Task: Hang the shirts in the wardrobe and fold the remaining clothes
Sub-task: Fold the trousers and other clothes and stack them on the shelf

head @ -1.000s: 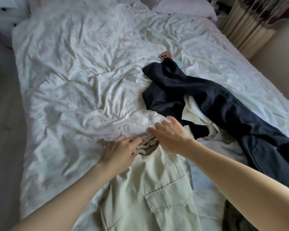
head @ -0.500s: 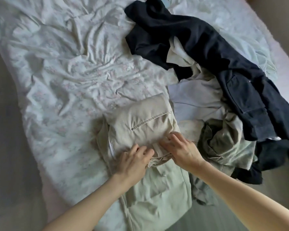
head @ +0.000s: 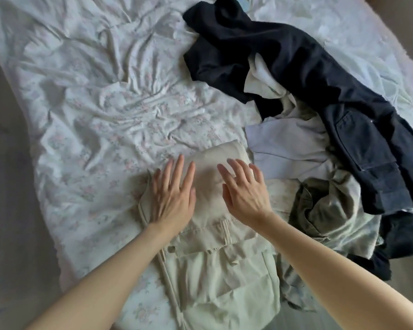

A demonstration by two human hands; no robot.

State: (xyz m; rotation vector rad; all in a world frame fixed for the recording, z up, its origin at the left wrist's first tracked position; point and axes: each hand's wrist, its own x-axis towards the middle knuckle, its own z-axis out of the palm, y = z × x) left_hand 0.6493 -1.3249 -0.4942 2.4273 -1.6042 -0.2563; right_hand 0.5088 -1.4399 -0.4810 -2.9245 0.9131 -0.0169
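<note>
On the bed, head view: beige trousers [head: 210, 225] lie partly folded near the bed's near edge, folded bundle at the far end, pocketed lower part trailing toward the camera. Left hand [head: 173, 198] lies flat on the left side of the bundle, fingers straight and slightly spread, gripping nothing. Right hand [head: 244, 196] over the right side of the bundle, fingers straight and apart; contact with the cloth cannot be confirmed. Just right of the trousers: pale lilac shirt [head: 286, 146], crumpled, touching an olive-grey garment [head: 324, 206] nearer the camera. Dark navy garment [head: 308, 75] drapes diagonally across both, running toward the right bed edge. White floral sheet [head: 93, 103] wrinkled, covers the bed.
</note>
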